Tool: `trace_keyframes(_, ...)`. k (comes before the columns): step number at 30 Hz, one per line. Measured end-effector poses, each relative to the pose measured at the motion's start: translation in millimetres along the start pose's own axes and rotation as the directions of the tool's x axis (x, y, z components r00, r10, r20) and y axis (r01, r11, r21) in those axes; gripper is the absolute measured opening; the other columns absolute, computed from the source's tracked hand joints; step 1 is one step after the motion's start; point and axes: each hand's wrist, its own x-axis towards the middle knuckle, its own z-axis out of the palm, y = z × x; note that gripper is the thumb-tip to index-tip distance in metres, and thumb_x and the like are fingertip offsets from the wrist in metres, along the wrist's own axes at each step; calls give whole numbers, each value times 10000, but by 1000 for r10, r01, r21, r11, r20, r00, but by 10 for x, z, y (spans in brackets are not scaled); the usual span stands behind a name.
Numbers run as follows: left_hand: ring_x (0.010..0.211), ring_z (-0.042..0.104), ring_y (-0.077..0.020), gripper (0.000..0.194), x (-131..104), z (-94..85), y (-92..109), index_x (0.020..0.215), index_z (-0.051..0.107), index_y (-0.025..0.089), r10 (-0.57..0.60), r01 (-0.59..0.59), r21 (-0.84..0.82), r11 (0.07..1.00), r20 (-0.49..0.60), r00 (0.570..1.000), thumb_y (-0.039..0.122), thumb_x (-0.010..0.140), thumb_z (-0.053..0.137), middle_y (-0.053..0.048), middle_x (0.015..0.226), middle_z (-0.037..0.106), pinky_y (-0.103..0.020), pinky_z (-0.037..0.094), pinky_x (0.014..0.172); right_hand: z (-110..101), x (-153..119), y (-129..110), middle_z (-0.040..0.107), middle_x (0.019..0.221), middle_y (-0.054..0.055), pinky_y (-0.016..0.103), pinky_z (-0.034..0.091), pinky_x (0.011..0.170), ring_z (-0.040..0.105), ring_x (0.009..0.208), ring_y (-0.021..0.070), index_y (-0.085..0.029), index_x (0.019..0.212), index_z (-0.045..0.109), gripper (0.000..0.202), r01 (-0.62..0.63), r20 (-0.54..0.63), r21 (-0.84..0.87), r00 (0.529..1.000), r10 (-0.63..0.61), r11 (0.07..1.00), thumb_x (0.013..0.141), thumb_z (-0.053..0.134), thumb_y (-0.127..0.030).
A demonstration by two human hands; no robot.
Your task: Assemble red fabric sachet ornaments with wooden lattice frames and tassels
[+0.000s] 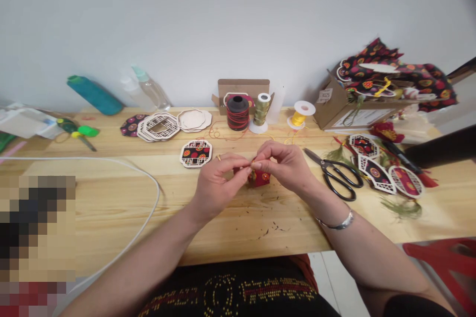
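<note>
Left hand and right hand both pinched on red cloth, likely unfinished; framed ornaments nearby look complete.

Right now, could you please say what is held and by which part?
Left hand and right hand pinch a red patterned piece, seemingly at its top.

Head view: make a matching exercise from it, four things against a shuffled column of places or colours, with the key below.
1. Red patterned fabric
2. Black-handled scissors
3. Silver bracelet
4. Rightmost thread spool

A. Lying left of the lattice-framed ornaments
B. Wound with yellow
C. At the fingertips of left hand and right hand
D. Around the right wrist

Pairs: 1-C, 2-A, 3-D, 4-B
</note>
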Motion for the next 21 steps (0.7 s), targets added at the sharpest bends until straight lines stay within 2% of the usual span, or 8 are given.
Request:
trace_keyframes(5, 753, 653, -131, 145, -11, 5, -2, 821, 733, 221, 5, -4, 44, 999, -34, 999, 110, 765, 659, -12, 802, 724, -259, 540, 689, -3, -1, -1, 621, 670, 8, 294, 459, 638, 546, 634, 118, -187, 633, 672, 260, -7, 8, -16, 1000, 7, 1000, 703, 760, -422)
trace_keyframes(11, 777, 660, -137, 112, -29, -6, 6, 812, 723, 201, 94, -85, 168, 982, -47, 994, 121, 776, 654, -38, 866, 712, -275, 548, 726, 3, -8, 5, 622, 673, 14, 281, 449, 613, 541, 625, 114, -172, 636, 669, 265, -42, 1, -20, 999, 42, 999, 701, 760, -412)
trace_keyframes(17, 910, 668, -166, 128, -41, -20, 8, 823, 693, 174, 277, -265, 253, 931, -10, 961, 66, 779, 640, -80, 1010, 719, -319, 550, 812, 23, -35, -25, 589, 568, -11, 240, 430, 501, 520, 521, 92, -149, 650, 634, 321, -233, 57, 93, 972, 228, 968, 694, 749, -445)
trace_keyframes(21, 852, 687, -170, 128, -34, -25, -14, 816, 688, 155, 327, -317, 250, 915, 2, 945, 45, 764, 647, -83, 924, 738, -319, 564, 775, 31, -33, -56, 578, 541, -22, 230, 432, 479, 529, 491, 86, -144, 643, 617, 349, -317, 107, 162, 947, 302, 935, 665, 764, -461)
